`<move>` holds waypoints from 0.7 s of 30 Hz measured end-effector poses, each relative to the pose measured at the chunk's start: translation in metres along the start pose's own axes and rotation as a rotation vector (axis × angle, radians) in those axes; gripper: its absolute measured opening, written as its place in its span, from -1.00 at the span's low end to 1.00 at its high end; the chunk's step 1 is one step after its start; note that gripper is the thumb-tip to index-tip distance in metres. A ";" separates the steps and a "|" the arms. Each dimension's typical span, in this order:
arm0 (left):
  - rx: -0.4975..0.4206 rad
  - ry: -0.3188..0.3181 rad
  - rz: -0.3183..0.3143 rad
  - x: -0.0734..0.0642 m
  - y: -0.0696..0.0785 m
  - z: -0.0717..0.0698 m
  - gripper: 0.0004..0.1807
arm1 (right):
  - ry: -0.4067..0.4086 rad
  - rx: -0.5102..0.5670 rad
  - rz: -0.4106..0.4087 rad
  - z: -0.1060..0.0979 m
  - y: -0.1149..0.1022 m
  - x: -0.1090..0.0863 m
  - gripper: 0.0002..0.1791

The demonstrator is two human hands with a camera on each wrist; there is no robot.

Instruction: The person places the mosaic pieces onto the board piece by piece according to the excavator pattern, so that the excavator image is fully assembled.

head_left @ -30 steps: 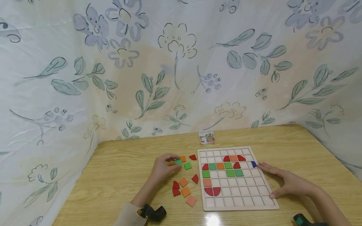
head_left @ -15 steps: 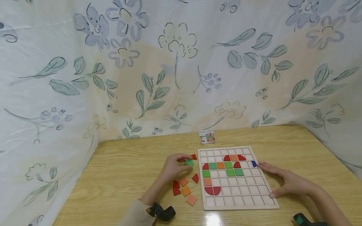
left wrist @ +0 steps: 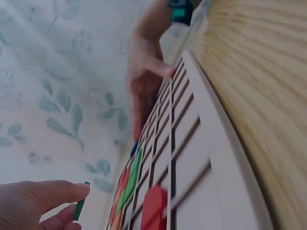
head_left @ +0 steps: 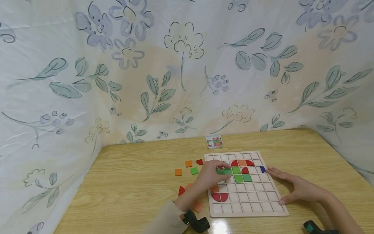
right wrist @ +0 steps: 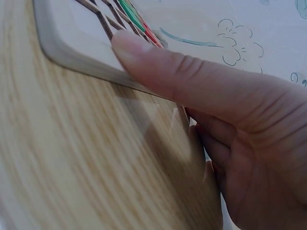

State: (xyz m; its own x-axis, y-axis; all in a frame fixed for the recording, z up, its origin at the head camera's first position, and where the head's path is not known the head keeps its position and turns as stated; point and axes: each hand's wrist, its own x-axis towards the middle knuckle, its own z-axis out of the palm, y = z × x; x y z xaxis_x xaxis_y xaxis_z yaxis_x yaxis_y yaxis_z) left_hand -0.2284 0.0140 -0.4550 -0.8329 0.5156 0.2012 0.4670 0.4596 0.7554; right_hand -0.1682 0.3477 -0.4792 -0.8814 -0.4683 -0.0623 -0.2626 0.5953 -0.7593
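Note:
My left hand (head_left: 208, 177) pinches a green square tile (head_left: 227, 171) between thumb and fingers, over the left part of a gridded wooden board (head_left: 251, 206). In the left wrist view the tile (left wrist: 80, 201) is edge-on and apart from the board. Red, orange and green pieces, such as a green square (head_left: 238, 178) and a red quarter-circle (head_left: 224, 197), sit in the cells; my left hand covers some. Along the board's right edge lies my right hand (head_left: 295, 188), fingers extended beside a dark blue piece (head_left: 262, 169). Its thumb (right wrist: 134, 52) rests on the board's near corner.
Loose pieces lie left of the board, including an orange square (head_left: 178, 172), a green square (head_left: 194, 170) and red quarter-circles. Some are partly behind my left forearm. A small pattern card (head_left: 214, 141) lies beyond the board. Floral cloth (head_left: 187, 71) hangs behind the table.
My left hand has carried the green tile rightward from among the loose pieces to over the board, uncovering pieces on the table. My right hand has stayed in place.

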 end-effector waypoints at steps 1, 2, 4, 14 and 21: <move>0.026 -0.007 0.003 0.003 0.004 0.005 -0.74 | 0.001 0.000 -0.002 0.000 0.000 0.000 -0.01; 0.059 -0.014 0.011 0.006 0.007 0.010 -0.74 | 0.003 0.001 -0.005 0.000 0.000 0.000 -0.01; 0.123 -0.028 0.017 0.011 0.015 0.018 -0.74 | 0.009 -0.005 -0.018 0.001 0.000 0.000 -0.01; 0.260 -0.137 0.027 0.032 0.036 0.049 -0.73 | 0.016 -0.033 -0.023 0.001 -0.003 0.000 -0.02; 0.307 -0.171 0.050 0.044 0.038 0.063 -0.75 | 0.010 -0.021 -0.001 -0.001 -0.005 0.001 -0.01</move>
State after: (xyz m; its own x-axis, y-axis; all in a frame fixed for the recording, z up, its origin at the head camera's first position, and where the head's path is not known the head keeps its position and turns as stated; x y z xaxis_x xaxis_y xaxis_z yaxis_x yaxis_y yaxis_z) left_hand -0.2280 0.1001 -0.4567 -0.7572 0.6444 0.1064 0.5950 0.6134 0.5193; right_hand -0.1682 0.3445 -0.4750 -0.8848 -0.4626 -0.0553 -0.2714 0.6083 -0.7459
